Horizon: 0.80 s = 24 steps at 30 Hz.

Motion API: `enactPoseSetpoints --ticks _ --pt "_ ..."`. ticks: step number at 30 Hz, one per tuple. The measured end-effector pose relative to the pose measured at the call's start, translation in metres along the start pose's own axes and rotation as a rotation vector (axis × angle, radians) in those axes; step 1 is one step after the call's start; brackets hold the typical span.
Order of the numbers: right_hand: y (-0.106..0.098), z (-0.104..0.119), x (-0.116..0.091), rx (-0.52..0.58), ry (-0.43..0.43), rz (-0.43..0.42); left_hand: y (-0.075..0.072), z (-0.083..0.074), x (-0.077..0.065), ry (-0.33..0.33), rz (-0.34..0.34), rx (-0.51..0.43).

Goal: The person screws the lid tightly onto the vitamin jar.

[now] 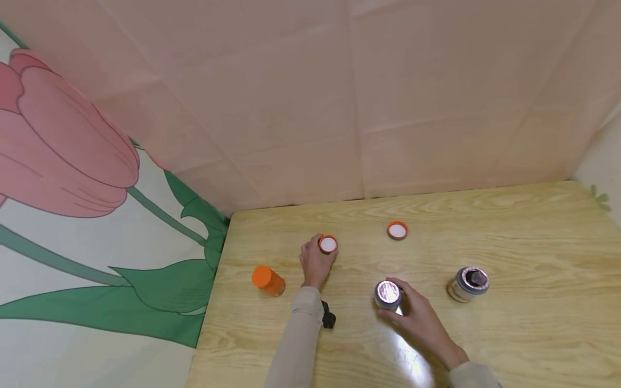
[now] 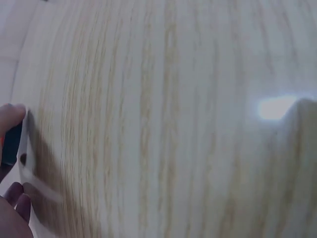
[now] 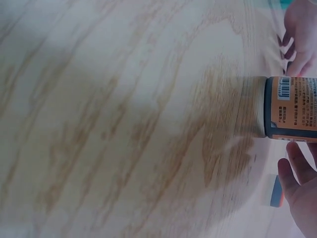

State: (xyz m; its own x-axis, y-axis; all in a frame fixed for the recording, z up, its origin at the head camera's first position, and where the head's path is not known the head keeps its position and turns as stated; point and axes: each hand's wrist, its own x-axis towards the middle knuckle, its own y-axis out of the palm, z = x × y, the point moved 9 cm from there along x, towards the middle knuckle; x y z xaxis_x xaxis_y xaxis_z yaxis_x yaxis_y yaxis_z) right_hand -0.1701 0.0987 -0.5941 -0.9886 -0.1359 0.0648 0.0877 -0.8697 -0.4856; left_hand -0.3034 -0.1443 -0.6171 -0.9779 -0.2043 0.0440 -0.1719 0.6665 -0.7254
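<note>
My left hand [image 1: 316, 261] holds an upturned jar lid [image 1: 328, 244], white inside with an orange rim, between thumb and fingers. In the left wrist view only fingertips and the dark side of the lid [image 2: 12, 145] show at the left edge. A jar [image 1: 388, 294] with a shiny silver seal on top stands upright on the table. My right hand [image 1: 421, 319] reaches round it from the right, thumb at the near side, index finger at the far side. The right wrist view shows the jar's orange label [image 3: 297, 106] with a barcode and fingers curving beside it.
A second upturned lid [image 1: 398, 230] lies behind the jar. To the right stands another silver-topped jar [image 1: 461, 291] with a dark piece on its top. An orange-topped cylinder [image 1: 268, 281] stands left of my left hand. A pinkish sheet [image 1: 291, 97] rises behind the wooden table [image 1: 533, 242].
</note>
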Motion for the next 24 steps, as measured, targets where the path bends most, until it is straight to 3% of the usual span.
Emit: enactPoseSetpoints --ticks 7,15,24 --pt "0.009 -0.009 0.000 0.185 0.022 0.056 -0.003 0.000 -0.007 0.037 0.016 -0.027" --pt "0.005 -0.008 0.000 0.061 0.013 0.018 -0.006 0.000 -0.017 0.066 0.027 -0.077" --pt "0.001 -0.008 -0.008 0.062 0.018 0.018 -0.009 -0.001 -0.034 0.109 0.008 -0.084"
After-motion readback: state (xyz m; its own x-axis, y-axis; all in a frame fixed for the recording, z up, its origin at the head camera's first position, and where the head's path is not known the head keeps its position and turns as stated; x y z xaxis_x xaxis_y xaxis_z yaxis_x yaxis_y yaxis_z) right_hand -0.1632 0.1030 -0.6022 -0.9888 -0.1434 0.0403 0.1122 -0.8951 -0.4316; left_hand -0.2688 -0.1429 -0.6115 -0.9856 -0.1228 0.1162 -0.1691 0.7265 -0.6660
